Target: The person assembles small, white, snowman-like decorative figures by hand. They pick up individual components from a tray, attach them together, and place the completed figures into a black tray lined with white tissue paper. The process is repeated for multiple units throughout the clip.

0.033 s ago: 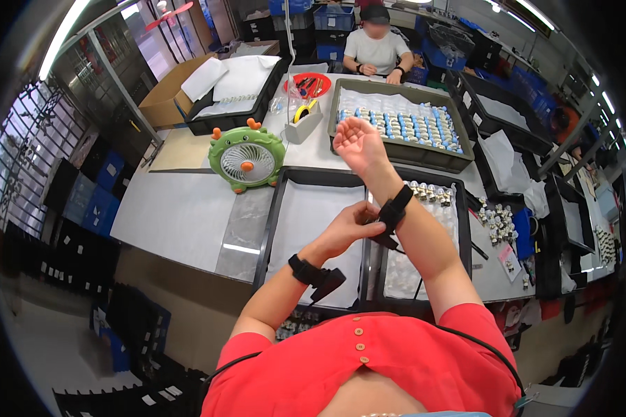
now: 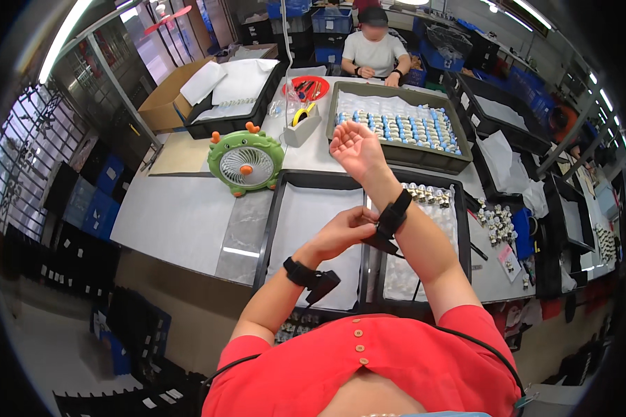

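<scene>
My right hand [image 2: 357,148] is raised palm up, its fingers apart and loosely curled with nothing in them. Around that wrist sits a black wrist strap [image 2: 398,210] with a small black unit. My left hand [image 2: 339,235] reaches across and grips the strap's edge with thumb and fingers. A similar black strap [image 2: 299,272] with a unit is on my left wrist. Beneath my hands lie two black trays. The left tray [image 2: 274,229] has a white sheet lining; the right one holds rows of small metal fittings [image 2: 430,194] at its far end, partly hidden by my forearm.
A green fan [image 2: 245,163] stands left of the trays. Beyond them is an olive crate [image 2: 424,158] of blue-and-white parts. Loose fittings [image 2: 495,221] lie at the right. A red dish [image 2: 306,88] of tools is farther back. Across the table sits a person [image 2: 375,52].
My right hand has shifted very slightly down and left. My left hand keeps its grip on the strap.
</scene>
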`<state>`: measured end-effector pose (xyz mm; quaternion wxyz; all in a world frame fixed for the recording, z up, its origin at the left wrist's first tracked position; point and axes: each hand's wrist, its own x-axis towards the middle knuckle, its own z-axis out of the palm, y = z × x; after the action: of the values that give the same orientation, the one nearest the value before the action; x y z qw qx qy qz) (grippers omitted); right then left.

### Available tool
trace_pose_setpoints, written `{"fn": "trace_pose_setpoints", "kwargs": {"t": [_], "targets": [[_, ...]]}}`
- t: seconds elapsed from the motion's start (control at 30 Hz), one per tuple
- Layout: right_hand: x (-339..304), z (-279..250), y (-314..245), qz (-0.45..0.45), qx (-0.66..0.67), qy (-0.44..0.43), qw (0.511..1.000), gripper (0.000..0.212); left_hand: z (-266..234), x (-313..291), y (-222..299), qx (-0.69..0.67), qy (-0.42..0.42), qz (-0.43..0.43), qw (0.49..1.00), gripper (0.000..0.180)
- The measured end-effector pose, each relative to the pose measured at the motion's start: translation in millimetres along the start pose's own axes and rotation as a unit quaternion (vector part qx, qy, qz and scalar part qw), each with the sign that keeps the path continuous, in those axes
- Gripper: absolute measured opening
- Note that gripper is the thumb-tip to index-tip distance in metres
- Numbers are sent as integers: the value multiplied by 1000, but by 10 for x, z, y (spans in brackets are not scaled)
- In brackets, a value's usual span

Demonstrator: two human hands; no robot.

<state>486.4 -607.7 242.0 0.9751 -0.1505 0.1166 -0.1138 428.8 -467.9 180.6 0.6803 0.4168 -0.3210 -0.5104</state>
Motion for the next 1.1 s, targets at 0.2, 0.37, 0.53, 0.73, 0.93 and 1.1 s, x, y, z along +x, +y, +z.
{"fn": "trace_pose_setpoints", "kwargs": {"t": [0.2,0.37,0.53,0.73,0.93,1.1], "targets": [[-233,318,77,60,127,-45,989,17,45,196,-8,-275,28,82,957,31],[-341,339,108,108,142,-86,980,18,-69,333,-170,-171,12,29,985,38],[-619,421,149,153,163,-112,968,20,96,293,115,-56,-15,3,998,42],[-775,537,284,68,14,-189,979,21,-123,508,-379,55,-89,37,994,29],[-382,62,277,-526,-560,-126,627,8,-53,352,-355,-33,40,-74,996,23],[-284,-106,279,-569,-636,-181,488,10,-174,372,-615,-94,76,-92,988,23]]}}
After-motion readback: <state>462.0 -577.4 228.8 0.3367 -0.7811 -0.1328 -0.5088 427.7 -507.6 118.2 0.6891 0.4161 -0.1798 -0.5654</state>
